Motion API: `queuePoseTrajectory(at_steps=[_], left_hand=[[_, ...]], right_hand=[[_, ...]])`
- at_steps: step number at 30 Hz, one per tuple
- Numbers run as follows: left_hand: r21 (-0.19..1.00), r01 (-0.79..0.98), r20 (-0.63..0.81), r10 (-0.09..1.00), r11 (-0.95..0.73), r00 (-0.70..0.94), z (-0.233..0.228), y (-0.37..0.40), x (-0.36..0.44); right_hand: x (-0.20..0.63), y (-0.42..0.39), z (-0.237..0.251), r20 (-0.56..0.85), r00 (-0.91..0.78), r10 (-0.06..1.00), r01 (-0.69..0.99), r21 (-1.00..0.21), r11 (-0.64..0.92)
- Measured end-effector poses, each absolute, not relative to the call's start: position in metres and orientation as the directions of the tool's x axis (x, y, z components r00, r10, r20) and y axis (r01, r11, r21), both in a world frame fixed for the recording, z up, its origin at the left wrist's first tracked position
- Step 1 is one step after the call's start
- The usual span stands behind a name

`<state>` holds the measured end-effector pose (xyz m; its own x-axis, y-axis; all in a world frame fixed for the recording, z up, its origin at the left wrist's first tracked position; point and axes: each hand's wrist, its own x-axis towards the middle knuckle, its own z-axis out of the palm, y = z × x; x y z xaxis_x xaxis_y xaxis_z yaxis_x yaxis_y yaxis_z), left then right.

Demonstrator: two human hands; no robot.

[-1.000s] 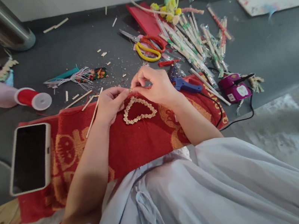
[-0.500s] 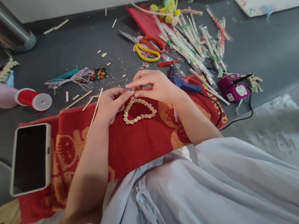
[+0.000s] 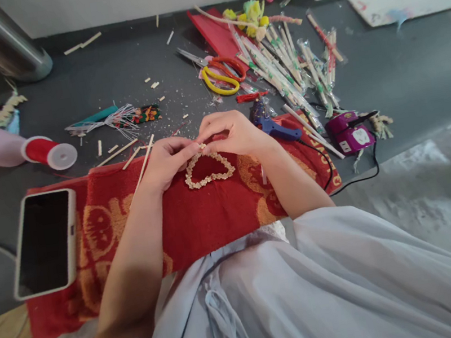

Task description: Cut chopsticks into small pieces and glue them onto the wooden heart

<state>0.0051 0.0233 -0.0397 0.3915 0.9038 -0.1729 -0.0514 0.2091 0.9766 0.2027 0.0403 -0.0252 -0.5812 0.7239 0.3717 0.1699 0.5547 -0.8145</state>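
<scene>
Head view: my left hand [image 3: 164, 161] and right hand [image 3: 233, 133] meet at the top notch of the heart-shaped bead ring [image 3: 208, 169], which lies flat on the red towel [image 3: 200, 224]. Both grips are narrow, fingertips pinching one small bead at the notch. Phone [image 3: 44, 240] lies left; blue glue gun [image 3: 276, 126] just beside my right hand.

No lettering, label or number can be read anywhere
</scene>
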Motion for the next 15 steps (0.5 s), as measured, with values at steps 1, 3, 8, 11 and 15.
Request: queuePoseTrajectory(at_steps=[1,3,8,11,15], left_hand=[[0.976,-0.058,-0.172,0.905,0.211,0.389,-0.04,0.0236,0.005],[0.976,-0.063,-0.17,0.906,0.21,0.387,-0.0406,0.024,0.0049],[0.979,-0.062,-0.157,0.907,0.196,0.392,-0.0436,0.0249,0.0043],[0.982,-0.059,-0.143,0.909,0.179,0.391,-0.045,0.0252,0.0039],[0.985,-0.05,-0.13,0.909,0.162,0.397,-0.045,0.0248,0.0036]], right_hand=[[0.2022,0.0404,-0.026,0.379,-0.576,0.725,0.168,-0.812,0.558],[0.2017,0.0406,-0.027,0.387,-0.568,0.726,0.17,-0.808,0.564],[0.2011,0.0406,-0.0266,0.404,-0.559,0.724,0.18,-0.794,0.581],[0.2005,0.0403,-0.0266,0.391,-0.55,0.738,0.194,-0.8,0.568],[0.1996,0.0403,-0.0275,0.401,-0.538,0.741,0.203,-0.792,0.575]])
